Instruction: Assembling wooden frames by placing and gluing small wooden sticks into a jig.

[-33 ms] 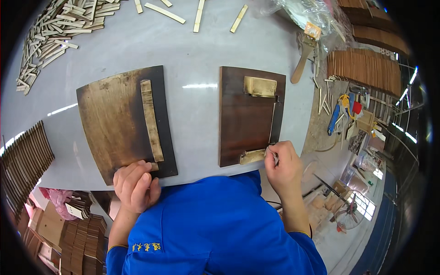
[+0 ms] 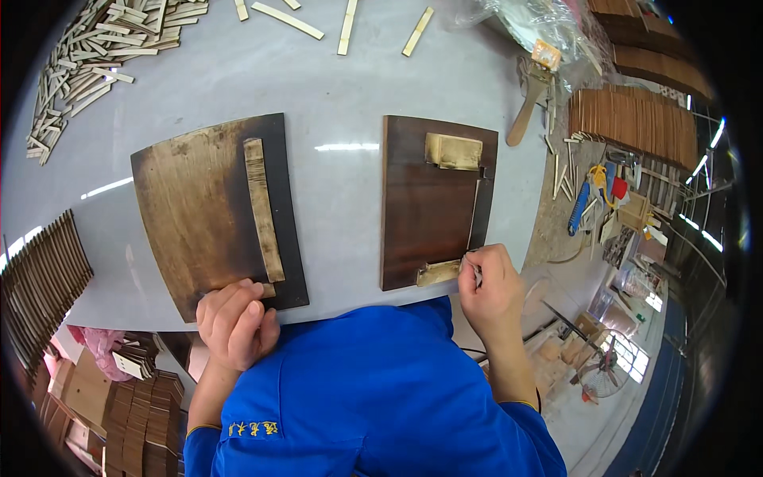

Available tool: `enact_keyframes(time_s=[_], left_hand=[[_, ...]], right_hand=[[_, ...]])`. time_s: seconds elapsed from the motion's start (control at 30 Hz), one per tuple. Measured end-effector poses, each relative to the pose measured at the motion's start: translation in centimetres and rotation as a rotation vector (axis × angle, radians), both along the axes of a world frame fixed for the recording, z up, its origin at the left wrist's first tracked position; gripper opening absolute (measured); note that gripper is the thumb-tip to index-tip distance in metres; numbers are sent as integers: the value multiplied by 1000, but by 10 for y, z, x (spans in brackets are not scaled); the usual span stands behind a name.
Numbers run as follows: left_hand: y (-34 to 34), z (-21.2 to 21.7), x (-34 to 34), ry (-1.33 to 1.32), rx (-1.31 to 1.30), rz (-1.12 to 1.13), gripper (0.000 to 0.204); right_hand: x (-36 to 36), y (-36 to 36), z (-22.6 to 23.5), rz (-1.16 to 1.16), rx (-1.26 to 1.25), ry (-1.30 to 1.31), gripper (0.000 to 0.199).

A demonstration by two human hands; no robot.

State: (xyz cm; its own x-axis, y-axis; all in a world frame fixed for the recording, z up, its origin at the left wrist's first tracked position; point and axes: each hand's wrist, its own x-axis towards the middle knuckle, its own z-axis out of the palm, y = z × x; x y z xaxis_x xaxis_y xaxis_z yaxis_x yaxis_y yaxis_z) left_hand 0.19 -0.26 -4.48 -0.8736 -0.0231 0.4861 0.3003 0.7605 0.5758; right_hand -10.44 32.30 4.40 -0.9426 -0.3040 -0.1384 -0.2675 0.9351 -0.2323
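Change: nothing has shifted since the earlier picture; both hands and both boards sit where they were, so the work looks paused in mid-fitting.
Right hand: the right hand (image 2: 491, 280) rests at the near right corner of the dark board (image 2: 425, 208), its fingers (image 2: 474, 270) pinched together on what looks like a thin pale sliver; it is too small to tell what it is.
Small block: a pale wooden block (image 2: 438, 273) lies on the board's near edge, touching those fingertips.
Upper block: a larger pale block (image 2: 454, 151) sits at the far right corner of the same board, with a thin strip (image 2: 476, 211) running between the two blocks along the right edge.
Left hand: the left hand (image 2: 235, 319) is curled loosely, fingers bent over the near edge of the worn board (image 2: 208, 213); whether it grips anything I cannot tell.
Slat: a long pale slat (image 2: 263, 208) lies lengthwise on the worn board, its near end just beside the left knuckles.
Table: a grey table (image 2: 342, 95) carries both boards, well apart, with a heap of pale sticks (image 2: 95, 56) at the far left corner and a few loose ones along the far edge.
Room: stacks of brown slats (image 2: 636, 119) stand to the right, with a wooden brush (image 2: 528, 103) near them; more slats (image 2: 40, 278) stand at the left.
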Motion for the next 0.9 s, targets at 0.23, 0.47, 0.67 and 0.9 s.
enact_keyframes(time_s=[0.23, 0.47, 0.67, 0.9], left_hand=[[0, 4, -1, -51, -31, 33, 34], [1, 4, 0, -93, -16, 59, 34], [0, 5, 2, -105, -40, 64, 36], [1, 4, 2, -105, -34, 66, 36]], right_hand=[[-19, -5, -8, -42, 40, 92, 21], [-43, 27, 3, -174, -91, 186, 31], [-35, 24, 20, 84, -43, -32, 28], [-41, 0, 18, 226, 50, -125, 18]])
